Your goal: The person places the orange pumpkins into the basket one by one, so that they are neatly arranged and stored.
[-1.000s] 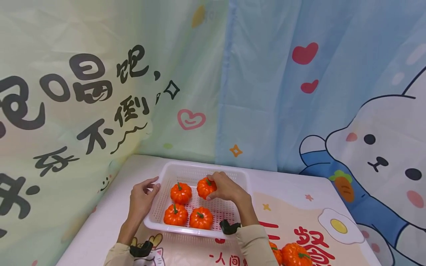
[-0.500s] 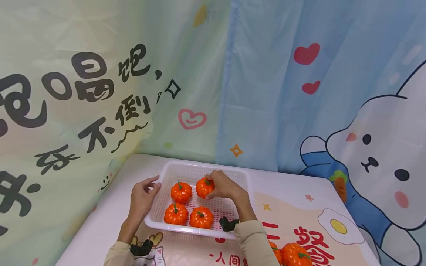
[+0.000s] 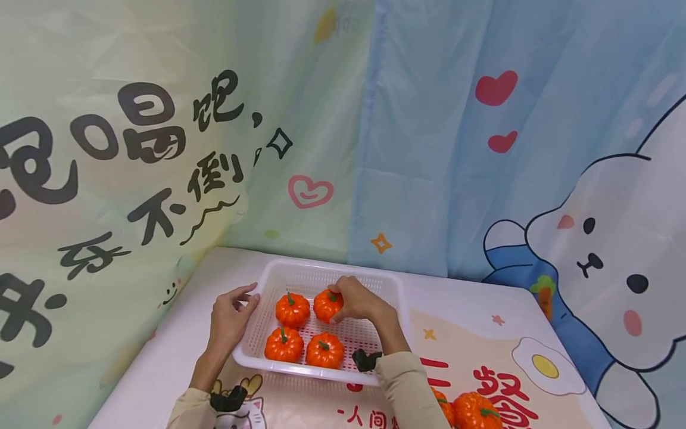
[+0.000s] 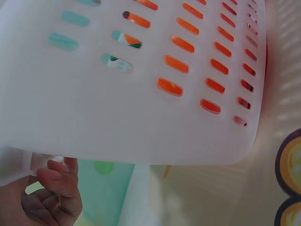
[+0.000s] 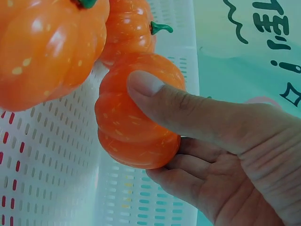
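Observation:
In the head view a white plastic basket (image 3: 316,374) stands on the table, with several small orange pumpkins inside. My right hand (image 3: 363,301) reaches over its far side and grips one pumpkin (image 3: 327,306) between thumb and fingers. The right wrist view shows my thumb lying across the side of that pumpkin (image 5: 136,113) and the fingers behind it. Close by sit a back-left pumpkin (image 3: 292,310), a front-left pumpkin (image 3: 284,344) and a front pumpkin (image 3: 324,350). At the left rim my left hand (image 3: 229,313) holds the basket's edge, its fingers (image 4: 59,181) bent beneath the lip.
Outside the basket at the lower right, an orange pumpkin (image 3: 477,411) sits beside another (image 3: 442,405), partly hidden by the right sleeve (image 3: 409,393). Printed curtains (image 3: 402,149) hang behind the table (image 3: 461,304). Black straps circle both wrists.
The pumpkin in my right hand has shifted slightly left, toward the back-left pumpkin. My left hand stays at the basket rim. The head view has turned a little.

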{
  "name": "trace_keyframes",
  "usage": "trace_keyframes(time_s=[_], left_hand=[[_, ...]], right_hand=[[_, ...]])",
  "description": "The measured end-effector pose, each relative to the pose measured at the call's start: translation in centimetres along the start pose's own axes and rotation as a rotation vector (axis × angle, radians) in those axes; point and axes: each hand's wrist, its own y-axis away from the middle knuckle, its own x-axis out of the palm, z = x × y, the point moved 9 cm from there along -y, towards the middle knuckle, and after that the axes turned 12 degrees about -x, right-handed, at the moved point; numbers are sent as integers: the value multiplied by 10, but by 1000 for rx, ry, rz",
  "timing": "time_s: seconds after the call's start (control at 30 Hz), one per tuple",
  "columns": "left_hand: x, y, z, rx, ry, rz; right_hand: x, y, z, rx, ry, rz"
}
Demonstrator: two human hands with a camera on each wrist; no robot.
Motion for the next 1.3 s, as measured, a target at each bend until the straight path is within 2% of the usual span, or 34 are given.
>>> trace_keyframes(time_s=[0.37,0.63,0.93,1.3], left_hand=[[0,-1,0,3,-1,3],[1,-1,0,-9,4,8],[0,-2,0,13,-6,-5],[0,-3,0,23,-4,-6]], right_hand=[[8,-3,-8,35,-34,18],[12,-3,-6,6,0,50],[18,-2,-14,45,-5,76],[20,-3,-17,62,-40,58]])
